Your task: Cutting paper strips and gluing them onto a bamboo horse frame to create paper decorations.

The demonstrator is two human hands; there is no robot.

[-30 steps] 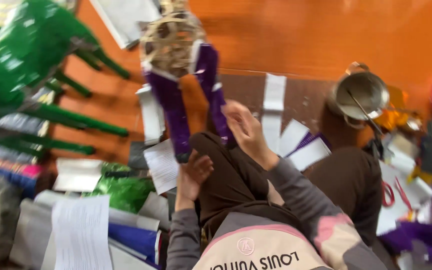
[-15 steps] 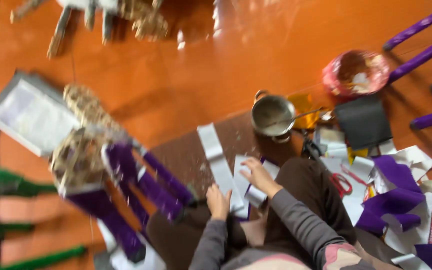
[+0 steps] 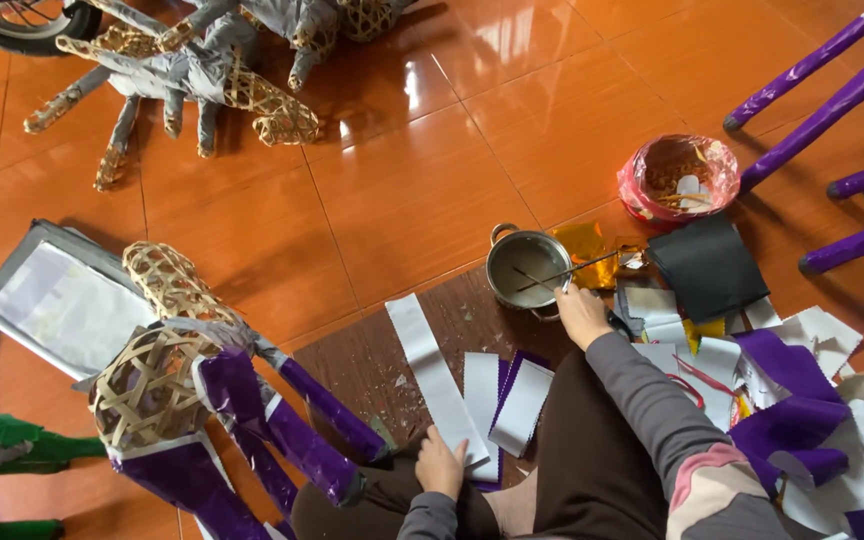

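I sit on an orange tiled floor with a dark board (image 3: 372,365) in front of me. My right hand (image 3: 582,312) reaches to a small metal pot (image 3: 525,268) and grips a thin stick (image 3: 574,270) that lies across the pot's rim. My left hand (image 3: 440,464) rests on the near end of a long white paper strip (image 3: 430,372) on the board. Beside that strip lie white and purple paper pieces (image 3: 519,402). A woven bamboo frame partly wrapped in purple paper (image 3: 214,415) stands just left of my left hand.
Grey-wrapped woven frames (image 3: 197,70) lie at the top left by a tyre. A grey flat folder (image 3: 57,300) lies left. Right of me are a pink bowl (image 3: 679,176), black sheet (image 3: 708,266), purple legs (image 3: 832,90) and several paper scraps (image 3: 792,400).
The view has swung and settled. My right hand left the paper pieces by my lap and reached forward to the pot, taking the stick. My left hand stays on the strips.
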